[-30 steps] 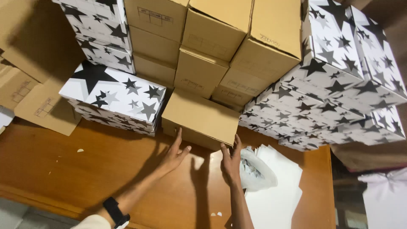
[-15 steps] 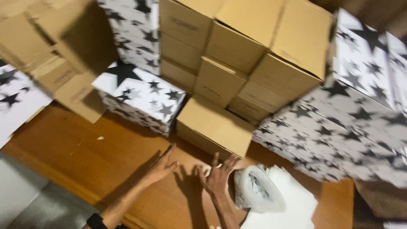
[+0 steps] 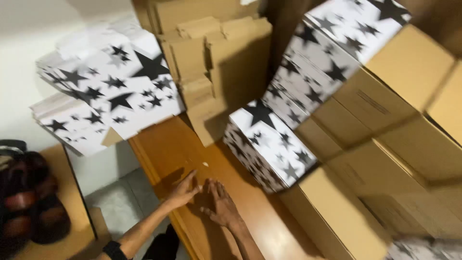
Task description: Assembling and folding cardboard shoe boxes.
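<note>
Item: white cardboard box printed with black stars (image 3: pixel 269 144), closed, resting on the brown wooden tabletop (image 3: pixel 163 149). We take it as the nearest box to both hands. It lies up and to the right of them, apart from the fingertips, with bare wood between. Its long axis runs diagonally, from upper left down to lower right, one short end turned toward the hands.

Right hand (image 3: pixel 222 206): flat on the wood, fingers spread, palm down, holding nothing. It is the nearer of the two to the starred box.

Left hand (image 3: pixel 184 191): also open and empty, fingertips on the tabletop just beside the right hand; a black band (image 3: pixel 113 250) sits at the wrist.

Adjoining: plain brown cardboard box (image 3: pixel 337 216) touching the starred box's lower right end. Behind, a stack of mixed brown and starred boxes (image 3: pixel 365 82).

Further off: flattened brown cardboard blanks (image 3: pixel 216 62) leaning upright; flat starred sheets (image 3: pixel 106 96) piled at left, though motion blur leaves us unsure how many.
</note>
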